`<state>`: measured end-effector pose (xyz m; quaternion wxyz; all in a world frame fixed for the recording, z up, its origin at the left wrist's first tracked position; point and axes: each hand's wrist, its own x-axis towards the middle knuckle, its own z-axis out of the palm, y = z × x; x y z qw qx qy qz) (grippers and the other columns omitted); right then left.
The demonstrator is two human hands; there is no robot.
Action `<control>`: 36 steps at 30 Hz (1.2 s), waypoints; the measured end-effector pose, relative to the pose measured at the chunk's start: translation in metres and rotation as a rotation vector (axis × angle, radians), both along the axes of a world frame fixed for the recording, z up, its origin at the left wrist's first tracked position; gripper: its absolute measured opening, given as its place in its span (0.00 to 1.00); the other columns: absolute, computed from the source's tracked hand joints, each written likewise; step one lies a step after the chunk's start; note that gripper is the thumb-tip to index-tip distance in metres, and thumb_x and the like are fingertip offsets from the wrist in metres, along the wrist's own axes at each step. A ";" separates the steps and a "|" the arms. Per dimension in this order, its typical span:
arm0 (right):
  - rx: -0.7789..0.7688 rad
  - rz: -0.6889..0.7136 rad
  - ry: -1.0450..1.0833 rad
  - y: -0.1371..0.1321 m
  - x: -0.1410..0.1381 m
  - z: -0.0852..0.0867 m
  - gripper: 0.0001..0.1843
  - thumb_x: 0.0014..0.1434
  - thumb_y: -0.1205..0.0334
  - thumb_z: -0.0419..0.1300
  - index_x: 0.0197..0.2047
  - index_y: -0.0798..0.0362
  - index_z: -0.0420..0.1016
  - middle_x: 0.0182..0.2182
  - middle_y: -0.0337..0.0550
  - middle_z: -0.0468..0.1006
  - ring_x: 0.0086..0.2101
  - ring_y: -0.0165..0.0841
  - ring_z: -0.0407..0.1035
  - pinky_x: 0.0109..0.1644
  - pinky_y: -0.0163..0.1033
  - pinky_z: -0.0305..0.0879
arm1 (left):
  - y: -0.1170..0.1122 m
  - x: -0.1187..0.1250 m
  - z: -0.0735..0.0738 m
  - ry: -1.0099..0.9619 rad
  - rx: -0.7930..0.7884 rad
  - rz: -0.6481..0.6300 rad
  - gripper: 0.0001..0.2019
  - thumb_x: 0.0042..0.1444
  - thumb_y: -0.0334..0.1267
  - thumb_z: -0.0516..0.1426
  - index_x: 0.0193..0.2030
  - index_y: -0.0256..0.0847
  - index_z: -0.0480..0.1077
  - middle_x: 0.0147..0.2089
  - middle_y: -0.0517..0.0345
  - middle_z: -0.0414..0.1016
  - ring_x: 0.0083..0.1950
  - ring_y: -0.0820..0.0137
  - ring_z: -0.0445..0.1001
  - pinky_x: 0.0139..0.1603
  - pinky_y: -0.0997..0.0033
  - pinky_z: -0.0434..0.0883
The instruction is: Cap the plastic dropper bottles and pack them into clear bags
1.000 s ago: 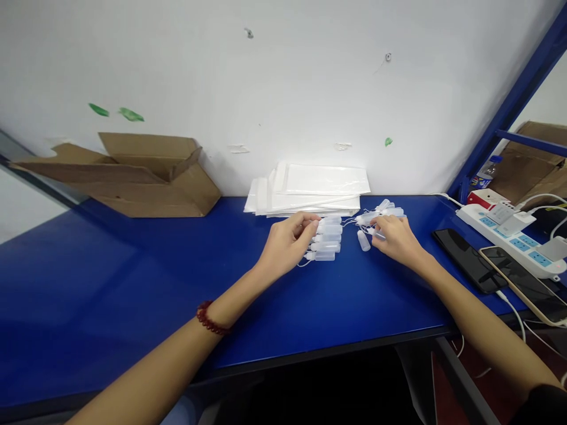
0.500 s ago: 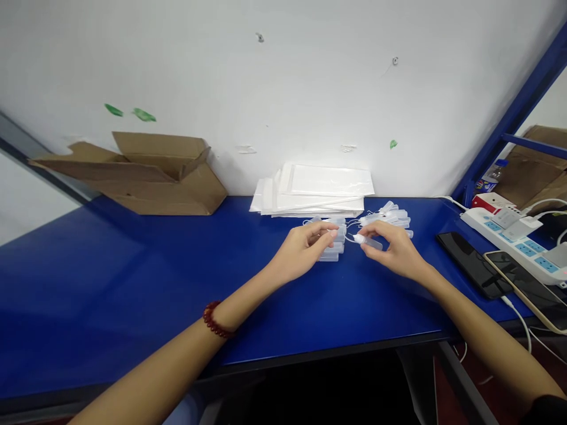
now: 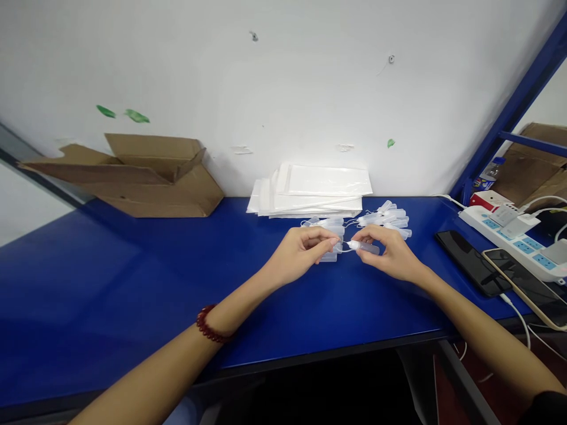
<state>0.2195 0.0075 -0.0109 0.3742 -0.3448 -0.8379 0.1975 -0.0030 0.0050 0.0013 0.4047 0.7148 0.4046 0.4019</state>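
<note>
My right hand [image 3: 390, 254] holds a small clear plastic bottle [image 3: 363, 247] by its body, nozzle pointing left. My left hand [image 3: 301, 254] pinches at the bottle's tip, where a thin white tether and cap hang; what sits between those fingertips is too small to name. Behind my left hand lies a row of the same small bottles [image 3: 330, 227]. A loose heap of bottles [image 3: 390, 215] lies behind my right hand. A red bead bracelet [image 3: 208, 324] circles my left wrist.
A stack of clear plastic bags [image 3: 314, 189] leans by the wall. An open cardboard box [image 3: 146, 174] sits at the back left of the blue table [image 3: 133, 277]. Two phones [image 3: 487, 262] and a white power strip [image 3: 518, 236] lie at the right.
My right hand picked one bottle from the table and carried it left. My left hand left the row of bottles and came to pinch at that bottle's tip.
</note>
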 end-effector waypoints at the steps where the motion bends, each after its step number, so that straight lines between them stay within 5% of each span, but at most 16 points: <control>1: -0.006 0.003 0.008 0.000 0.000 0.000 0.08 0.57 0.67 0.59 0.41 0.53 0.75 0.36 0.42 0.79 0.35 0.32 0.71 0.42 0.40 0.69 | 0.000 0.000 0.000 0.007 0.000 -0.006 0.12 0.53 0.45 0.60 0.31 0.38 0.78 0.21 0.61 0.69 0.20 0.75 0.63 0.20 0.74 0.62; 17: -0.030 0.016 0.059 -0.003 -0.003 0.000 0.07 0.56 0.67 0.59 0.40 0.53 0.76 0.35 0.41 0.79 0.34 0.31 0.70 0.41 0.39 0.68 | 0.002 -0.001 -0.004 -0.025 -0.080 -0.026 0.13 0.53 0.46 0.61 0.34 0.38 0.79 0.19 0.62 0.67 0.20 0.75 0.63 0.22 0.74 0.61; 36: 0.080 0.014 0.088 -0.009 -0.010 -0.007 0.08 0.56 0.70 0.58 0.39 0.53 0.75 0.35 0.43 0.78 0.35 0.33 0.72 0.40 0.40 0.68 | -0.007 0.010 -0.008 -0.053 -0.021 -0.037 0.15 0.55 0.47 0.60 0.26 0.37 0.73 0.20 0.61 0.70 0.17 0.78 0.62 0.20 0.77 0.62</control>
